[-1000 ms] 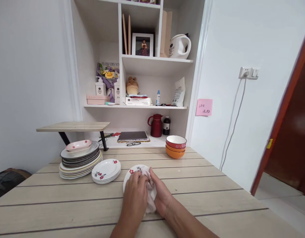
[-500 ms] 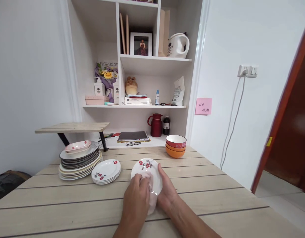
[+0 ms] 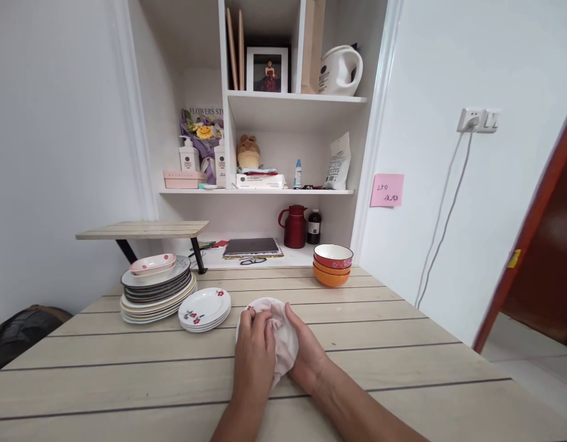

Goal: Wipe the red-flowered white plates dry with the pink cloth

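Note:
A small white plate (image 3: pixel 290 334) with red flowers is tilted up over the table, gripped at its right edge by my right hand (image 3: pixel 308 353). The thumb lies along the rim, and the other fingers are behind the plate. Pressed on the plate's face is a pale pink cloth (image 3: pixel 278 344), with the closed fingers of my left hand (image 3: pixel 256 344) on it. The cloth hides most of the flower pattern. Left of my hands sits a low stack of matching flowered plates (image 3: pixel 205 307).
At the left, a tall stack of plates (image 3: pixel 159 294) carries a pink-dotted dish (image 3: pixel 152 264) beside a small raised stand (image 3: pixel 143 230). Stacked bowls (image 3: pixel 332 267) stand at the back right. Behind are a red jug (image 3: pixel 294 227), a dark bottle (image 3: pixel 313 227) and a laptop (image 3: pixel 251 246).
My left hand has moved the cloth up the plate, covering more of the flowers. The whole view has shifted slightly.

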Motion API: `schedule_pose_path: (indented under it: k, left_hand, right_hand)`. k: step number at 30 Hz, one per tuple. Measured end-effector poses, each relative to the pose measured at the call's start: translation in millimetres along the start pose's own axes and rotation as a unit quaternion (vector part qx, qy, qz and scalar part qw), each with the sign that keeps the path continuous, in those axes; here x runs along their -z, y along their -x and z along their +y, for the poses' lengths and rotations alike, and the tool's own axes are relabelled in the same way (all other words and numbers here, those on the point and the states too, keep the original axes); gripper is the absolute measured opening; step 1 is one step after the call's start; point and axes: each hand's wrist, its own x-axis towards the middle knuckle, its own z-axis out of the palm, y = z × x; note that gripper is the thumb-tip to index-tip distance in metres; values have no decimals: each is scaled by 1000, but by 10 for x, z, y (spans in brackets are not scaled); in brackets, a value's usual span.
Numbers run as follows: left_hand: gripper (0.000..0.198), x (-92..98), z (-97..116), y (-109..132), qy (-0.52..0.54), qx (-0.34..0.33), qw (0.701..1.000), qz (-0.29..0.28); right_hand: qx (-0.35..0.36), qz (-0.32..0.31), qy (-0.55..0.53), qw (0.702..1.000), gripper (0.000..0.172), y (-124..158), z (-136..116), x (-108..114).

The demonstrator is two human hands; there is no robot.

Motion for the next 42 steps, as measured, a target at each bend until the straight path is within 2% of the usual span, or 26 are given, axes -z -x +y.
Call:
schedule_pose_path:
  k: [5,11,14,17,22,27,31,34,38,42]
  left_hand:
    - [30,16,7,-15,47,29,998,-1]
    - [47,-59,-27,21,65,19,996,-51]
    - [50,-84,-44,29,46,9,997,-54]
    - [49,-69,-29,25,5,-27,997,-68]
    - [45,-20,59,19,-84,-112,980,-139]
    - [43,15,132,23,-109,-151,966,-182]
    - [43,18,138,24,-119,-162,966,-163]
    - [49,33,102,6,-167,-132,968,-129]
    - [44,89,0,-33,-234,-64,968,-68]
    - [40,114,-77,-35,-242,-65,968,-20]
  right_hand:
    - [7,-14,-14,1000,57,3,-9,10]
    - [-20,47,-19,999,65,11,-76,39]
    - [-21,51,-9,998,65,6,-86,53]
    - [-16,59,-10,998,60,4,-75,44]
    - [-16,67,-34,997,55,-3,-69,40]
    - [-13,67,-51,996,55,-17,-148,98]
    - [30,31,-41,998,57,-41,-239,156]
    - [62,10,-24,998,59,-58,-267,173]
    - [67,-10,-4,998,63,-47,-249,135]
    - [60,-24,2,998,63,-3,-206,76]
